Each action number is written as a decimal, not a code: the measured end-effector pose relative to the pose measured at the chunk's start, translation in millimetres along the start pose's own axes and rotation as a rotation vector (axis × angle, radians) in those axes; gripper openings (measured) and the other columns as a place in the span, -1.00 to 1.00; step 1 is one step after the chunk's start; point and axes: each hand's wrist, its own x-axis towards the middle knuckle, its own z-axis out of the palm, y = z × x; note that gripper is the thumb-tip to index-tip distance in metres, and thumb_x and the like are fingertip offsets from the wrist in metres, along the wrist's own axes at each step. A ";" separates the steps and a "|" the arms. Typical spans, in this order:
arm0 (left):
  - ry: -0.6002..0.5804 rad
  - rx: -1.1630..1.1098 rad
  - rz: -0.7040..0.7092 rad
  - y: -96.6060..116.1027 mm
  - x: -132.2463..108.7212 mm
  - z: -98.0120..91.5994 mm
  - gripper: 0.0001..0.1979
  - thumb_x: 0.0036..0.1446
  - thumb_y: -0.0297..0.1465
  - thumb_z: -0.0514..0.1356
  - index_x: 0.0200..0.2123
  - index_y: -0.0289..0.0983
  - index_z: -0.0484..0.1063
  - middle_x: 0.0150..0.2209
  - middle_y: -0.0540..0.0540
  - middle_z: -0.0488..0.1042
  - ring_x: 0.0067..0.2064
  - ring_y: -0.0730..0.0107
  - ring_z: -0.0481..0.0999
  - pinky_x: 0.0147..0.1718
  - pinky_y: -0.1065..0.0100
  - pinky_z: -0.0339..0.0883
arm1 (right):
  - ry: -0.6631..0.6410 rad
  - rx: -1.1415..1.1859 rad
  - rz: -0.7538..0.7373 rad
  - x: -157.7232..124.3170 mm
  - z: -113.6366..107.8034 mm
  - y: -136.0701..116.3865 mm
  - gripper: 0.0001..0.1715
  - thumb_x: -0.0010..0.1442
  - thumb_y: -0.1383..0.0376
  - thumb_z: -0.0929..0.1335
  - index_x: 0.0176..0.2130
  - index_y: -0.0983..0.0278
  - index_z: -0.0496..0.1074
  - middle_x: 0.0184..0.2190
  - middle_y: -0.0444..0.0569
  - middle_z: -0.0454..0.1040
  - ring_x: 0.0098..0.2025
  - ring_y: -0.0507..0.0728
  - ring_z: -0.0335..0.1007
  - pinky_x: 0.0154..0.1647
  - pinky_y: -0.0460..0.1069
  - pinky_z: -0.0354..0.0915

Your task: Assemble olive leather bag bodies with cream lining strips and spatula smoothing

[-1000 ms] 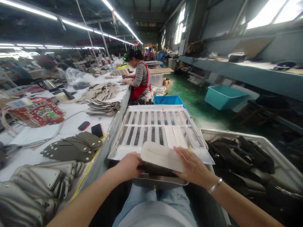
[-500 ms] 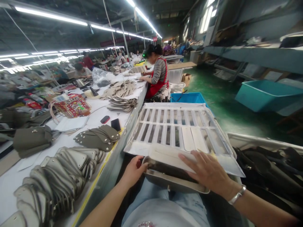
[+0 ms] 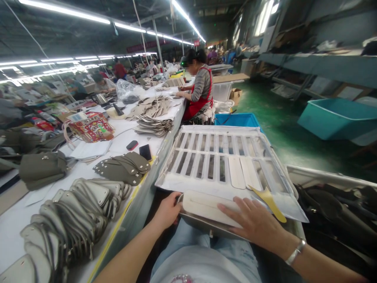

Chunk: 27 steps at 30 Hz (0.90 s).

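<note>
On my lap lies a grey leather-like bag piece (image 3: 203,224) with a small metal fitting on its front. A long white panel (image 3: 203,205) with rounded ends lies over its opening. My left hand (image 3: 167,211) pinches the left end of the bag piece, thumb at its rim. Flat on the right part of the panel rests my right hand (image 3: 255,220), fingers spread, hiding that end. Just beyond is a white slotted board (image 3: 188,182) carrying two similar white strips (image 3: 237,173) and a yellow scraper-like tool (image 3: 269,200).
Left, a white table (image 3: 118,133) holds a row of grey flaps (image 3: 73,216), dark studded pieces (image 3: 123,169) and a red patterned bag (image 3: 91,127). A co-worker in a red apron (image 3: 200,90) sits ahead. Right are a bin of dark pieces (image 3: 332,220) and a teal tub (image 3: 332,118).
The white panel has tipped down toward me and covers the dark opening seen before. My right hand has moved slightly down with it, uncovering the yellow tool. My left hand keeps its hold.
</note>
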 end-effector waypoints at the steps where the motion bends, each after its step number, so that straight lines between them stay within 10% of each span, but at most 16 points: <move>1: 0.008 -0.029 -0.002 -1.0 1.2 0.5 -0.68 0.09 -0.38 -0.01 -0.05 -0.18 0.26 -0.46 0.04 0.35 -0.68 0.53 0.31 -0.76 0.49 0.24 | -0.017 -0.009 -0.011 1.2 -2.4 -1.6 -0.20 0.12 0.03 0.31 0.26 0.03 -0.03 -0.10 0.13 0.30 -0.21 0.25 0.22 -0.26 0.10 0.16; 12: 0.066 -0.146 -0.027 -2.9 5.7 6.7 -0.74 0.10 -0.34 0.01 -0.11 -0.22 0.24 -0.52 0.08 0.31 -0.72 0.53 0.25 -0.78 0.45 0.23 | -0.231 -0.035 0.007 11.6 -19.4 -18.9 -0.11 -0.08 0.16 0.44 0.20 0.04 0.11 -0.28 0.05 0.32 -0.36 0.20 0.23 -0.45 0.05 0.13; 27: -0.034 0.827 0.126 38.3 13.3 -19.5 -0.52 0.09 -0.45 -0.02 0.12 -0.29 0.15 -0.37 -0.15 0.48 -0.30 0.17 0.49 -0.30 0.28 0.26 | -0.482 0.250 0.043 57.6 -17.5 -7.5 -0.29 -0.07 0.06 0.39 0.09 0.07 0.27 -0.26 0.13 0.35 -0.38 0.24 0.36 -0.45 0.03 0.19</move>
